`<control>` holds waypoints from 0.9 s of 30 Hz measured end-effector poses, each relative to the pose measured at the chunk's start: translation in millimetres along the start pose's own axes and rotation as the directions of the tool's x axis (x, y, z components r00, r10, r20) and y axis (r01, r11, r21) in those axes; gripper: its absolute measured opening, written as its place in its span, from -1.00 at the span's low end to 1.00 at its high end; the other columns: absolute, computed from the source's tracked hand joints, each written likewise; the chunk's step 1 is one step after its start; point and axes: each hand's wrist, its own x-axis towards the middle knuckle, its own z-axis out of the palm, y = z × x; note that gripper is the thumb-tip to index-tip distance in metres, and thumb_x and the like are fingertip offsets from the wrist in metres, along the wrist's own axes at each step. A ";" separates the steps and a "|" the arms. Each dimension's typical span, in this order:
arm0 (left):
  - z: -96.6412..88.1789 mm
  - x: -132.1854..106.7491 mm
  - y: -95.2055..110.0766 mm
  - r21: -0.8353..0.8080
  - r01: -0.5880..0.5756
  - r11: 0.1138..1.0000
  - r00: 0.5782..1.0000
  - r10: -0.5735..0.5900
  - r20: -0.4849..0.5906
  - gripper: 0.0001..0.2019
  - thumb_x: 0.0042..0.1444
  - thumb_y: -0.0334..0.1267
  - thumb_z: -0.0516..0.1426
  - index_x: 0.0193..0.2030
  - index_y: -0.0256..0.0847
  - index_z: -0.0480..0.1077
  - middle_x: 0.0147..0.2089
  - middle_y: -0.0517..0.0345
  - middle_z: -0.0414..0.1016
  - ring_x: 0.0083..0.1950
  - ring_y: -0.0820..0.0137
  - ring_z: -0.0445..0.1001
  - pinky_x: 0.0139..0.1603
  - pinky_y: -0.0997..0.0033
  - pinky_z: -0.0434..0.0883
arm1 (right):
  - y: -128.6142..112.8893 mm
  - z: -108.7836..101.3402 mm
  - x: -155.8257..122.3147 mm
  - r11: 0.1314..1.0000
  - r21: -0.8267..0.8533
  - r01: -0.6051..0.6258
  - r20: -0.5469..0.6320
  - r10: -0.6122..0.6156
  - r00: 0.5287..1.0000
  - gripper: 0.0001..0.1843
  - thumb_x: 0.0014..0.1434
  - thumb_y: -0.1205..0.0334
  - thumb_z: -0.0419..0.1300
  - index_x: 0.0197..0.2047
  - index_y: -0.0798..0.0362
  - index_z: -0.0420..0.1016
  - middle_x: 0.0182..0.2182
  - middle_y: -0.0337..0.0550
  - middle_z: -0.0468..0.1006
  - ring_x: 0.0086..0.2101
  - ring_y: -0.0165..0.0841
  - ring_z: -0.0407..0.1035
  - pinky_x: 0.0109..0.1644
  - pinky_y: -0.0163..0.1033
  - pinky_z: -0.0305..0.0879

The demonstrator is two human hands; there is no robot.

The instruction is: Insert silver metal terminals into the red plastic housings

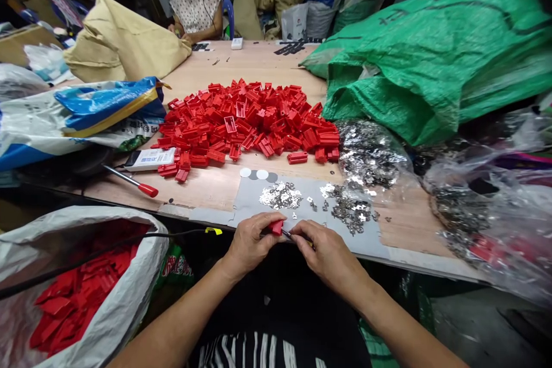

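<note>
My left hand is closed round a small red plastic piece at the near table edge. My right hand is pinched on a thin dark tool whose tip meets the red piece. Just beyond my hands, small shiny metal clips lie in little heaps on a grey mat. A big pile of red plastic pieces covers the middle of the wooden table.
A white sack with red pieces stands at my lower left. A red-handled screwdriver and a phone lie at left. Green sack and clip-filled plastic bags crowd the right. Another person sits at the far end.
</note>
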 end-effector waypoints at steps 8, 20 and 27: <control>6.6 -3.3 -2.6 0.007 0.018 1.000 0.999 -0.018 -0.040 -0.67 0.02 -0.37 0.23 -0.03 -0.08 0.43 -0.08 0.13 0.57 -0.09 0.33 0.53 -0.04 0.33 0.45 | -14.6 3.8 2.8 0.992 -0.088 -0.088 0.024 0.091 0.996 -0.84 0.21 0.39 0.01 -0.26 0.01 0.38 -0.32 -0.15 0.48 -0.28 -0.31 0.40 -0.21 -0.26 0.25; 3.0 -9.4 10.2 -0.119 0.171 0.978 0.981 -0.180 -0.068 -0.73 -0.01 -0.31 0.24 -0.11 -0.13 0.40 -0.22 0.20 0.53 -0.21 0.39 0.48 -0.11 0.40 0.39 | 1.4 8.9 -5.8 0.990 0.124 0.067 -0.071 -0.058 0.996 -0.80 0.29 0.28 -0.08 -0.10 -0.03 0.33 -0.16 -0.11 0.45 -0.18 -0.30 0.37 -0.11 -0.19 0.26; 0.2 -15.9 27.6 -0.543 0.247 0.803 0.946 -0.322 -0.046 -0.69 -0.02 -0.30 0.26 -0.11 -0.16 0.35 -0.21 0.19 0.48 -0.21 0.43 0.46 -0.11 0.44 0.36 | 0.4 0.1 -25.1 0.939 0.340 0.053 -0.018 -0.050 0.999 -0.78 0.33 0.18 -0.12 -0.04 -0.02 0.25 -0.45 -0.27 0.42 -0.42 -0.39 0.31 -0.28 -0.27 0.23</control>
